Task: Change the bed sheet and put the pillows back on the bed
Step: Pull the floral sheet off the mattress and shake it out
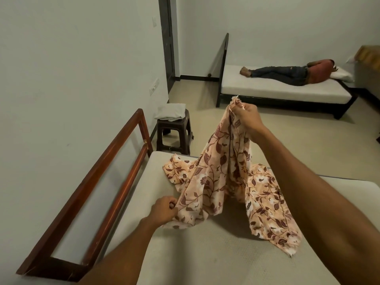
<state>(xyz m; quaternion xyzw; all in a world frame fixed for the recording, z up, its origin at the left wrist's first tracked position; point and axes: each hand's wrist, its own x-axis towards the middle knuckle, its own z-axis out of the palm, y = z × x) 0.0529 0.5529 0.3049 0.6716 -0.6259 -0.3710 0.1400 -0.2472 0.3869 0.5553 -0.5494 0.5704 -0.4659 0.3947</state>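
Holding the floral sheet up by one frayed corner, my right hand pinches the cloth with fingers curled tight, well above the mattress. The fabric hangs from it in a bunched cone and spills into crumpled folds on the bare mattress top. In the same head view, my left hand sits low, just above the mattress on the side toward the wooden bed rail, gripping a lower edge of the sheet in its curled fingers. The mattress carries no other covering, so I judge the step in hand to be opening this sheet out to spread it, though from here I cannot rule out that it is the old one being gathered up. If it is being spread, the next move calls for running one hand along the edge to find a second corner, drawing the hands apart, then shaking the cloth flat and squaring it to the mattress corners. Beyond the bed's foot, a dark stool carries a pale folded bundle; I cannot tell whether it is a pillow or linen. No pillow shows on this bed. Across the room a person lies on a second bed, well apart from my work.
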